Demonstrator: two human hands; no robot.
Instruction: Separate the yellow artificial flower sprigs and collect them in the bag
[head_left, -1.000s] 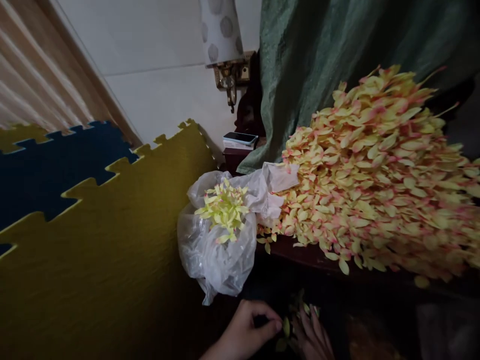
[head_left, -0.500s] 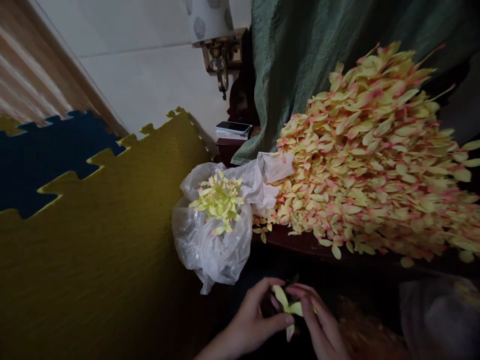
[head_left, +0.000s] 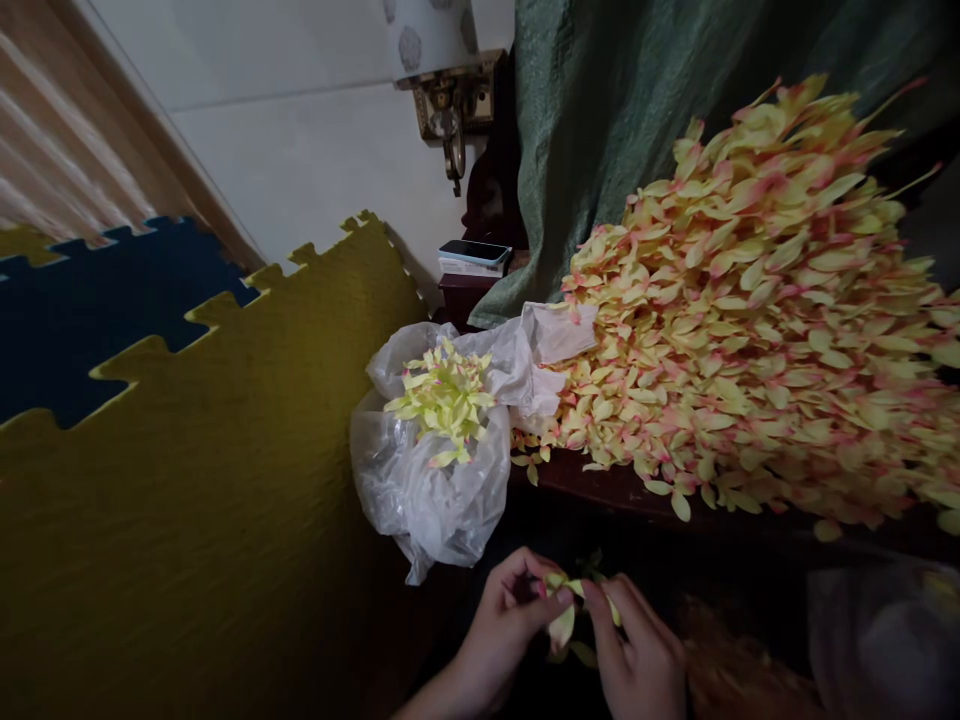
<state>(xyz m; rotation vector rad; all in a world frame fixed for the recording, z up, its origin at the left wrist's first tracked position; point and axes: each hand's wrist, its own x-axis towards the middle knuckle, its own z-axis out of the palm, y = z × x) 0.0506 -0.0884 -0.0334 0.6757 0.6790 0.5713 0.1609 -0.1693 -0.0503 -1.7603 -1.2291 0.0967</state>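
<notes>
Low in the head view, my left hand (head_left: 504,625) pinches a small yellow-green artificial petal piece (head_left: 562,625) with a pink tip between thumb and fingers. My right hand (head_left: 636,640) grips another part of the same piece, its thumb and fingers closed close beside the left fingertips. Just beyond the hands is a clear plastic bag (head_left: 431,515) with a bunch of yellow-green petals (head_left: 446,400) lying in its opening. To the right rises a large heap of yellow and pink petals (head_left: 757,340). How the petals join is partly hidden by my fingers.
The heap rests on a dark red table (head_left: 600,487). A phone (head_left: 475,251) lies on a white box on a dark stand. Yellow foam mat (head_left: 225,500) stands at left, with a blue mat (head_left: 97,310). A green curtain (head_left: 577,150) and wall lamp (head_left: 442,100) are behind.
The petal piece has turned in my fingers, one petal now hanging down. My right hand has swung more upright with its thumb against the piece. The view has shifted slightly left.
</notes>
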